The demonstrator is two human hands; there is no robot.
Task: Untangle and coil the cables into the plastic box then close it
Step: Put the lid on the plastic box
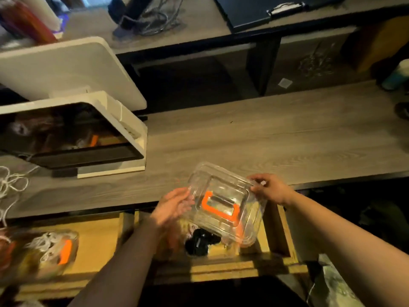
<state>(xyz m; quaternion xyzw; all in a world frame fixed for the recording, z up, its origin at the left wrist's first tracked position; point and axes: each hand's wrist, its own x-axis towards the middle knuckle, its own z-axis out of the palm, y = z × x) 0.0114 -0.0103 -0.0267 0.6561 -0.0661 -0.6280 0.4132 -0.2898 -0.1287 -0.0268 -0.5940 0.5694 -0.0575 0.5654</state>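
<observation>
Clear plastic box (223, 202) with orange handle (219, 207), held at the near edge of the grey worktop (276, 138).
Right hand (271, 188) pinches the box's far right corner; left hand (173, 206) lies flat against its left side, fingers straight. Box tilted, overhanging the near edge above a black cable bundle (199, 242) on the yellow shelf (99, 242) below. 1 white cable (11, 185) at the worktop's left edge; a 2nd box (42, 251) on the shelf's left.

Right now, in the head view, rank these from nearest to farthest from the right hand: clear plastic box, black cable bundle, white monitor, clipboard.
1. Clear plastic box: pinched at its corner by the right hand.
2. Black cable bundle: below left, under the box.
3. White monitor: far left on the desk.
4. Clipboard: top, back desk.
</observation>
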